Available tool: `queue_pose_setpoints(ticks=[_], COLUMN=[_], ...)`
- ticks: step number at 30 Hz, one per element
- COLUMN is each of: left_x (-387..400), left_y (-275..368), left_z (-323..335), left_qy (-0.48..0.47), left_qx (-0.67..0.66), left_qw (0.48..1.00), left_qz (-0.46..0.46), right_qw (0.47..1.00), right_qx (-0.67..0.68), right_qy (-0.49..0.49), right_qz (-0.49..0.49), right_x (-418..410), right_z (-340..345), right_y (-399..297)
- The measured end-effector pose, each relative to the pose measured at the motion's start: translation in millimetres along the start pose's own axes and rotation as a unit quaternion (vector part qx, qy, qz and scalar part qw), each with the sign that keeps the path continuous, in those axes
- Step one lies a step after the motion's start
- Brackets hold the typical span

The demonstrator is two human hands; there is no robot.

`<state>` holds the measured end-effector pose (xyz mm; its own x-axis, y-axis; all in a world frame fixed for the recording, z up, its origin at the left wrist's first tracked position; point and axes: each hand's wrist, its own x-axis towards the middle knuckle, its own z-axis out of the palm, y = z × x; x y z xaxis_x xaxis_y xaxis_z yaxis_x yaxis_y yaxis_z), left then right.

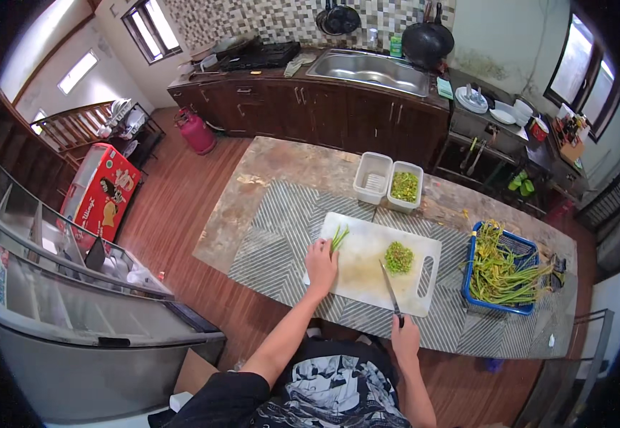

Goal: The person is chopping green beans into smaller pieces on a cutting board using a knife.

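My left hand [321, 266] grips a short bunch of green stalks [340, 237] at the left end of a white plastic cutting board [357, 265]. In my right hand [406, 337] is the dark handle of a kitchen knife [391, 289], its blade pointing up across the lower right part of the board. Just beyond the knife tip sits a small heap of chopped green pieces [398, 258], near the board's slotted handle. The heap and the held stalks lie well apart on the board.
Behind the board stand an empty-looking clear plastic container [372, 178] and another container [419, 184] holding chopped greens. A blue plastic basket [466, 291] of long green stalks [502, 273] stands at the right. A patterned cloth [283, 235] covers part of the table [224, 214].
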<state>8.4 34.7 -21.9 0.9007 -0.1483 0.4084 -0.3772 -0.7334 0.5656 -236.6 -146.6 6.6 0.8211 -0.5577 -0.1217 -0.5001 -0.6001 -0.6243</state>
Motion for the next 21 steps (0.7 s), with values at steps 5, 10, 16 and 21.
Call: queue_pose_setpoints(ticks=[5, 10, 16, 21], left_x=[6, 6, 2, 6], left_y=[-30, -34, -35, -41], left_z=[5, 18, 13, 2], left_qy=[-0.061, -0.088, -0.085, -0.115], left_qx=[0.013, 0.057, 0.050, -0.019], left_qw=[0.998, 0.994, 0.995, 0.993], left_qz=[-0.005, -0.031, -0.011, -0.019], right_qw=[0.999, 1.000, 0.999, 0.999], right_qx=[-0.033, -0.011, -0.032, -0.036], right_qy=[-0.001, 0.007, 0.012, 0.017], right_qz=[0.020, -0.002, 0.012, -0.009], right_x=[-7, -12, -19, -17], right_z=[-8, 12, 19, 24], right_y=[-26, -12, -28, -33])
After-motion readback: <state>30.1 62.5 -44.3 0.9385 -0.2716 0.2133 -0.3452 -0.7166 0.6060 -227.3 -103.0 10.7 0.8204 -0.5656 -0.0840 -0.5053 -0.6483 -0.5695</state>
